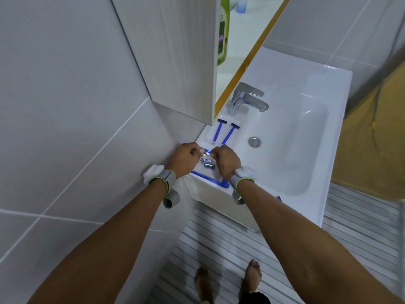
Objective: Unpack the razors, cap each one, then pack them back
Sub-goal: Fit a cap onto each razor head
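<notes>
My left hand (184, 159) and my right hand (226, 161) meet fingertip to fingertip over the sink's left ledge. Both pinch a small blue and shiny razor part (207, 152) between them. The blue shows at the right fingers and a pale cap-like piece at the left fingers; the rest is hidden. Two dark razor caps (207, 162) lie on the ledge just below the fingertips. The blue-edged pack (215, 182) lies flat under my hands. Two blue razors (223, 132) rest side by side in the recess behind, heads toward the tap.
The white sink (328, 194) has its basin and drain (254, 141) to the right and a chrome tap (248, 98) at the back. A cabinet (186, 62) hangs over the ledge's far end. A tiled wall stands close on the left. Bare feet stand on the striped floor below.
</notes>
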{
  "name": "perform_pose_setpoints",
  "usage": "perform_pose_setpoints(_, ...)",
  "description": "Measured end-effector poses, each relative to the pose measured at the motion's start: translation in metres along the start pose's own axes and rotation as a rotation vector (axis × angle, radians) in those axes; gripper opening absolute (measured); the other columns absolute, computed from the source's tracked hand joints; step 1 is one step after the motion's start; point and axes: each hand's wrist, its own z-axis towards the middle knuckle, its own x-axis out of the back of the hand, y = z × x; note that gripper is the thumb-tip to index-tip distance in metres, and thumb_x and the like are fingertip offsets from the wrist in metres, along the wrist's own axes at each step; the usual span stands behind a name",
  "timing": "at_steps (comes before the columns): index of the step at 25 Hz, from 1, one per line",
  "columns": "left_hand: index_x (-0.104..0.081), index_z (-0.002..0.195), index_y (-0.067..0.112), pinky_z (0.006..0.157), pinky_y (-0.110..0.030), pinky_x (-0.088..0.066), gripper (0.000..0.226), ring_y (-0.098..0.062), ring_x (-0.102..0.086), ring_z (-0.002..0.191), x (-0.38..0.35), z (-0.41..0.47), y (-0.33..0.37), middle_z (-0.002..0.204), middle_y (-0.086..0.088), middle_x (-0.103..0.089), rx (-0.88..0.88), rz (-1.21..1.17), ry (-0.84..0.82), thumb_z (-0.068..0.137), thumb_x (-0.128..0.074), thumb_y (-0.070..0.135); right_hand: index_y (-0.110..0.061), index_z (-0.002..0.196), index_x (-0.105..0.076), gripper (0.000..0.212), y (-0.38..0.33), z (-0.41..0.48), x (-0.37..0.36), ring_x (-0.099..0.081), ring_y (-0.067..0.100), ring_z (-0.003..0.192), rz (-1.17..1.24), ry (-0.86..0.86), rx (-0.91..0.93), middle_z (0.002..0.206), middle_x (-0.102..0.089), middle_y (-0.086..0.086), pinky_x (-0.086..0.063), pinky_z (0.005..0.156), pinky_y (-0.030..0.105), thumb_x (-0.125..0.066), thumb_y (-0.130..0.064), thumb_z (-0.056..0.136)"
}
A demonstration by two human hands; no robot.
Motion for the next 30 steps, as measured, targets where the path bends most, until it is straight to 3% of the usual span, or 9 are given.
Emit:
perform_pose_setpoints(4, -0.066, 0.085, 0.011, 0.066, -0.02, -0.044, 0.024, -0.011, -0.056, 0.07, -0.028, 0.013, 0.03, 0.08, 0.0, -0.061, -0.004, 0.064, -0.121, 0.098, -0.052, 0.025, -0.017, 0.092, -0.071, 0.016, 0.048, -0.027, 0.053, -0.064, 0.026, 0.089, 0.165, 0.049, -0.127, 0.098, -0.071, 0.006, -0.045, 0.072, 0.028, -0.056, -0.018, 0.089)
perform_pose_setpoints(8, -0.063, 0.076, 0.014, 0.054, -0.006, -0.042, 0.023, -0.007, -0.056, 0.064, -0.078, 0.01, 0.079, 0.081, -0.001, -0.065, -0.114, 0.029, -0.223, 0.097, -0.054, 0.018, -0.019, 0.088, -0.072, 0.012, 0.119, -0.079, 0.101, -0.067, 0.028, 0.096, 0.042, -0.023, -0.388, 0.101, -0.073, 0.008, -0.054, 0.083, 0.037, -0.062, -0.016, 0.083)
perform_pose_setpoints(10, -0.064, 0.077, 0.014, 0.043, -0.004, -0.036, 0.022, -0.001, -0.052, 0.056, -0.101, 0.006, 0.096, 0.078, 0.002, -0.063, -0.149, 0.048, -0.273, 0.096, -0.053, 0.013, -0.017, 0.099, -0.071, 0.025, 0.145, -0.106, 0.108, -0.067, 0.026, 0.096, 0.032, -0.14, -0.468, 0.105, -0.071, 0.009, -0.056, 0.079, 0.033, -0.065, -0.003, 0.079)
perform_pose_setpoints(12, -0.065, 0.079, 0.014, 0.042, -0.002, -0.032, 0.021, -0.001, -0.051, 0.058, -0.113, 0.003, 0.106, 0.079, 0.003, -0.062, -0.182, 0.082, -0.304, 0.096, -0.053, 0.013, -0.017, 0.112, -0.067, 0.046, 0.151, -0.125, 0.108, -0.062, 0.021, 0.089, 0.066, -0.278, -0.48, 0.108, -0.067, 0.007, -0.052, 0.069, 0.026, -0.069, 0.006, 0.073)
perform_pose_setpoints(14, -0.066, 0.08, 0.015, 0.045, -0.001, -0.033, 0.02, -0.008, -0.054, 0.065, -0.121, 0.001, 0.111, 0.08, 0.001, -0.063, -0.2, 0.111, -0.312, 0.096, -0.054, 0.016, -0.02, 0.12, -0.064, 0.061, 0.152, -0.134, 0.103, -0.055, 0.017, 0.088, 0.012, -0.353, -0.413, 0.105, -0.059, 0.002, -0.046, 0.073, 0.023, -0.082, 0.0, 0.064)
perform_pose_setpoints(17, -0.066, 0.078, 0.014, 0.047, -0.001, -0.034, 0.022, -0.011, -0.056, 0.066, -0.127, -0.002, 0.109, 0.079, -0.003, -0.066, -0.205, 0.11, -0.316, 0.096, -0.054, 0.019, -0.016, 0.117, -0.066, 0.061, 0.151, -0.138, 0.092, -0.058, 0.022, 0.096, -0.006, -0.264, -0.322, 0.108, -0.06, 0.007, -0.041, 0.078, 0.023, -0.088, -0.01, 0.06)
perform_pose_setpoints(22, -0.068, 0.082, 0.011, 0.049, -0.012, -0.037, 0.024, -0.006, -0.054, 0.058, -0.124, -0.003, 0.098, 0.076, -0.006, -0.067, -0.186, 0.129, -0.314, 0.097, -0.054, 0.025, -0.008, 0.104, -0.07, 0.035, 0.156, -0.14, 0.083, -0.062, 0.028, 0.102, -0.103, -0.115, -0.271, 0.107, -0.069, 0.011, -0.037, 0.072, 0.02, -0.077, 0.0, 0.07)
perform_pose_setpoints(25, -0.068, 0.084, 0.009, 0.041, -0.005, -0.034, 0.024, -0.004, -0.054, 0.057, -0.121, -0.003, 0.094, 0.075, -0.003, -0.065, -0.169, 0.12, -0.31, 0.098, -0.054, 0.023, -0.008, 0.108, -0.067, 0.032, 0.161, -0.138, 0.082, -0.063, 0.029, 0.101, -0.123, -0.128, -0.3, 0.107, -0.069, 0.013, -0.045, 0.076, 0.025, -0.066, 0.001, 0.077)
perform_pose_setpoints(30, -0.068, 0.082, 0.009, 0.046, 0.0, -0.036, 0.023, -0.001, -0.055, 0.063, -0.125, -0.002, 0.095, 0.078, 0.002, -0.062, -0.155, 0.094, -0.315, 0.097, -0.051, 0.014, -0.005, 0.104, -0.071, 0.027, 0.166, -0.133, 0.086, -0.063, 0.029, 0.098, -0.002, 0.0, -0.348, 0.104, -0.069, 0.013, -0.049, 0.082, 0.029, -0.053, 0.001, 0.085)
